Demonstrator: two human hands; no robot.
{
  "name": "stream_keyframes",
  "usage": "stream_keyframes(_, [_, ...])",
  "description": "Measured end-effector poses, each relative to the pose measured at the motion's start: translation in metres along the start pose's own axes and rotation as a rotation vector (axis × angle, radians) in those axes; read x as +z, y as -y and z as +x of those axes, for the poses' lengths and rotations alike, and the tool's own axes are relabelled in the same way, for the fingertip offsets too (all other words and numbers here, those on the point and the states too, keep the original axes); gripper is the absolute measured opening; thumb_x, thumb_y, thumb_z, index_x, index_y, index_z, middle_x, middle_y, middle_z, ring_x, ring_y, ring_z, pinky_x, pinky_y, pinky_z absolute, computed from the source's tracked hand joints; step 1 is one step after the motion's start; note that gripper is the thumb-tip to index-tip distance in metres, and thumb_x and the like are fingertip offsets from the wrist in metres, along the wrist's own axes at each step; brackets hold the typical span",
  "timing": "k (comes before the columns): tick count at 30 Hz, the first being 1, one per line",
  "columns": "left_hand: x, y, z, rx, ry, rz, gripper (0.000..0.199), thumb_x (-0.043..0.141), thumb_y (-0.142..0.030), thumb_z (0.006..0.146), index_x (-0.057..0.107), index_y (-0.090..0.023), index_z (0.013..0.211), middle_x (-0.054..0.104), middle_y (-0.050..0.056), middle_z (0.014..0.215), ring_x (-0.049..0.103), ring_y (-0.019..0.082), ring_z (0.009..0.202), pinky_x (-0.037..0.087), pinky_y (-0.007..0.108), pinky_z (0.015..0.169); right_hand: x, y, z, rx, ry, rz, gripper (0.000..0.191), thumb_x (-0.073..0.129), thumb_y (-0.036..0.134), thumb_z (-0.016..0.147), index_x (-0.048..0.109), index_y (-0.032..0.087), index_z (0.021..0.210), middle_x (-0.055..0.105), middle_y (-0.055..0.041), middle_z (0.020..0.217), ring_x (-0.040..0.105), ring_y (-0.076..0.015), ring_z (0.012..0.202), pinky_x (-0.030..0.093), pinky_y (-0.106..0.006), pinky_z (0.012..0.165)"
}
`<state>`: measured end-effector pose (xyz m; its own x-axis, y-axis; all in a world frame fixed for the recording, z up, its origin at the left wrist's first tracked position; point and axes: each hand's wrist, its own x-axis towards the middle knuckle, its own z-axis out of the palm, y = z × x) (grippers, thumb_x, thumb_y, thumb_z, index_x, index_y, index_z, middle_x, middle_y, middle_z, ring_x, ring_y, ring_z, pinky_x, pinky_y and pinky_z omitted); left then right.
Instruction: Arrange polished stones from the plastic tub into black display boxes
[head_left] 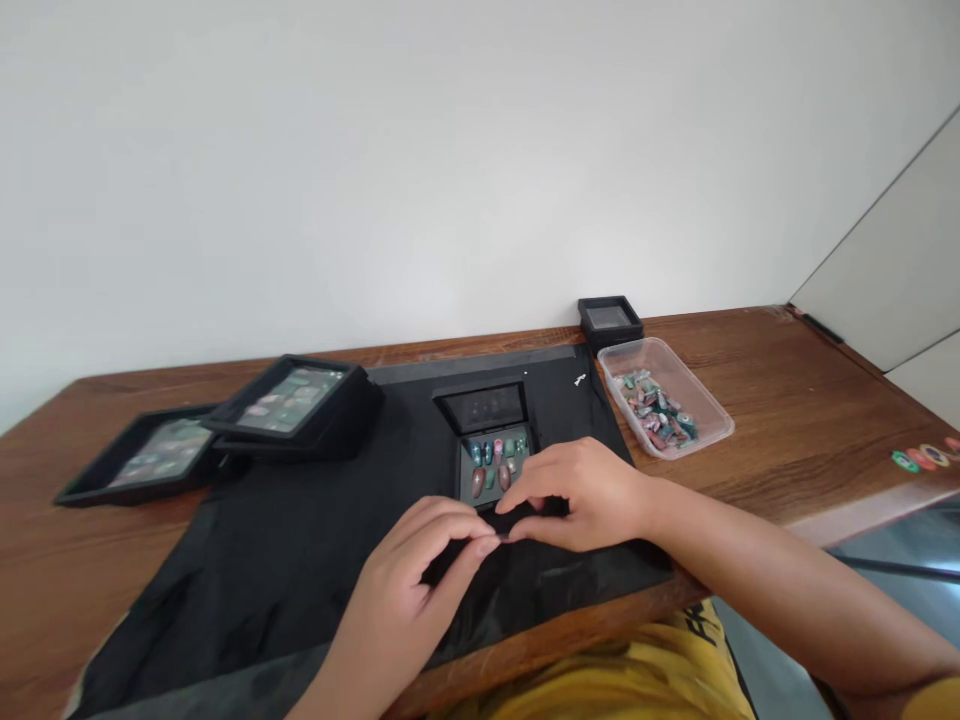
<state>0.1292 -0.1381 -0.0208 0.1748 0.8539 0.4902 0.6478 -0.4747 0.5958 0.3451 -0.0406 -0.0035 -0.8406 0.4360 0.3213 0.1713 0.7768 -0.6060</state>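
Observation:
Just in front of an open black display case, my two hands nearly meet at the fingertips. My left hand is closed, thumb and forefinger pinching a small pinkish sliver that looks like a press-on nail, mostly hidden. My right hand is curled from the other side, its thumb tip at the sliver and its forefinger just above; whether it grips anything else is hidden. Inside the case, press-on nails in green, blue, brown and pink lie in rows. The case's lid stands raised at the back.
A clear plastic tub of loose press-on nails stands at right, with stacked black cases behind it. More filled cases lie at left, one tilted on others. A black mat covers part of the wooden table. Round stickers sit at the right edge.

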Motion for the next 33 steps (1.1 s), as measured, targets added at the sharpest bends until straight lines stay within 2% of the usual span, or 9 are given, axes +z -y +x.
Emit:
stream_keyframes(5, [0.003,0.001,-0.001,-0.029,0.006,0.036,0.023,0.056,-0.029,0.100,0.070,-0.027,0.082,0.077,0.001,0.084,0.074,0.020,0.080,0.057,0.030,0.072,0.003,0.002,0.001,-0.051,-0.020,0.017,0.016,0.071,0.033,0.098,0.077,0.022,0.108,0.078,-0.0018,0.087,0.072,-0.0154,0.080,0.052,-0.026,0.077])
stream_keyframes(8, [0.003,0.000,-0.001,-0.074,-0.030,0.055,0.023,0.056,-0.029,0.100,0.070,-0.027,0.081,0.077,0.001,0.082,0.073,0.020,0.078,0.056,0.032,0.071,0.005,0.001,0.001,-0.084,-0.034,0.010,0.016,0.069,0.031,0.100,0.076,0.021,0.110,0.080,-0.0025,0.089,0.073,-0.0163,0.084,0.054,-0.028,0.081])
stream_keyframes(10, [0.003,-0.001,-0.001,-0.119,-0.053,0.014,0.023,0.056,-0.028,0.099,0.069,-0.027,0.081,0.076,0.001,0.080,0.072,0.020,0.076,0.056,0.031,0.071,0.007,-0.001,0.002,-0.113,-0.057,0.001,0.016,0.068,0.031,0.102,0.077,0.021,0.111,0.081,-0.0028,0.091,0.073,-0.0166,0.086,0.054,-0.028,0.083])
stream_keyframes(13, [0.004,-0.003,0.001,-0.159,-0.057,-0.076,0.022,0.056,-0.028,0.098,0.068,-0.026,0.079,0.075,0.001,0.080,0.072,0.018,0.075,0.058,0.028,0.069,0.010,-0.001,0.003,-0.123,-0.113,-0.001,0.017,0.066,0.034,0.104,0.078,0.022,0.103,0.082,-0.0029,0.090,0.073,-0.0158,0.085,0.056,-0.029,0.084])
stream_keyframes(16, [0.007,-0.006,0.002,-0.159,-0.066,-0.120,0.020,0.056,-0.025,0.097,0.066,-0.025,0.080,0.075,0.000,0.081,0.073,0.016,0.073,0.059,0.024,0.068,0.011,0.000,0.004,-0.132,-0.164,0.010,0.018,0.066,0.033,0.104,0.077,0.022,0.096,0.082,-0.0031,0.087,0.073,-0.0152,0.084,0.057,-0.030,0.085])
stream_keyframes(21, [0.010,-0.007,0.000,-0.150,-0.106,-0.103,0.015,0.058,-0.024,0.096,0.066,-0.025,0.084,0.076,-0.001,0.080,0.073,0.015,0.071,0.058,0.022,0.064,0.008,0.001,0.003,-0.207,-0.228,0.023,0.014,0.068,0.029,0.103,0.076,0.020,0.095,0.082,-0.0031,0.087,0.073,-0.0147,0.082,0.058,-0.030,0.087])
stream_keyframes(29, [0.012,-0.003,-0.004,-0.296,-0.100,-0.114,0.018,0.061,-0.037,0.094,0.070,-0.023,0.086,0.073,0.001,0.076,0.070,0.018,0.070,0.060,0.026,0.066,0.009,0.002,0.002,-0.123,-0.186,0.019,0.016,0.066,0.031,0.104,0.078,0.021,0.103,0.084,-0.0039,0.092,0.074,-0.0154,0.082,0.058,-0.030,0.083])
stream_keyframes(33, [0.013,-0.003,-0.002,-0.303,-0.107,-0.159,0.017,0.063,-0.037,0.093,0.070,-0.023,0.086,0.074,0.001,0.076,0.072,0.017,0.070,0.061,0.026,0.066,0.010,0.001,0.002,-0.117,-0.194,0.009,0.017,0.065,0.030,0.104,0.079,0.021,0.105,0.084,-0.0033,0.091,0.073,-0.0159,0.079,0.058,-0.030,0.082])
